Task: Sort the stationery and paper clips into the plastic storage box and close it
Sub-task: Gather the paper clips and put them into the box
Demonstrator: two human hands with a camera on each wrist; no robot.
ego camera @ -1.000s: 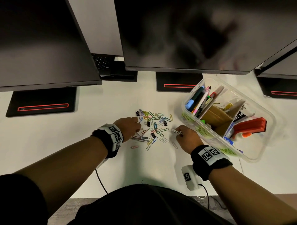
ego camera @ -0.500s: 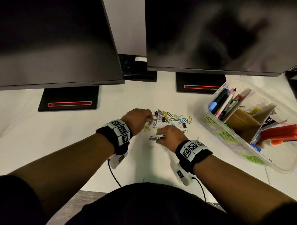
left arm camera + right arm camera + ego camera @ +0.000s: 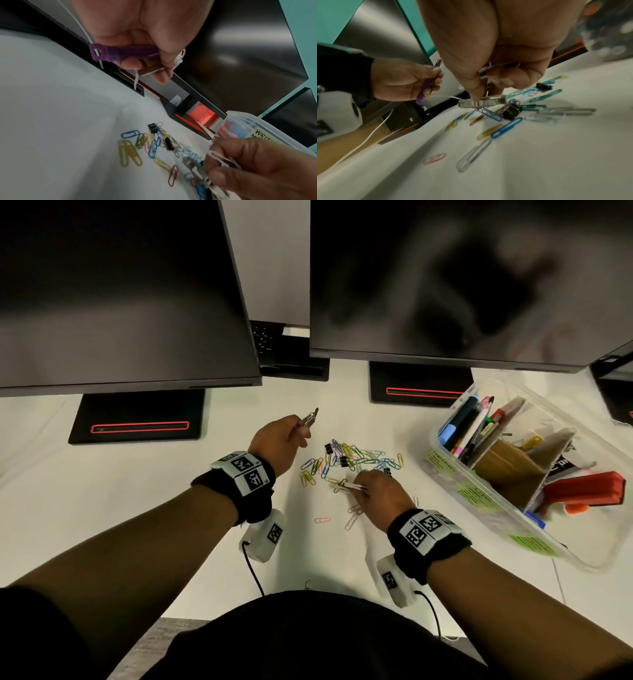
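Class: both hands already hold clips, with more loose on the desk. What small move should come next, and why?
Probably carry the right hand over to the open box just to its right and drop its clips in. Both hands are full, while many paper clips are still loose on the desk.

Dark monitors [image 3: 120, 292] stand on a white desk [image 3: 102, 508].

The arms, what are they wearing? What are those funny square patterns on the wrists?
Each bare forearm has a black wristband: left wristband, right wristband. White blocks on them carry black-and-white square codes. Under each wrist hangs a small white camera box with its own code and a thin black cable. Black short sleeves cover the upper arms.
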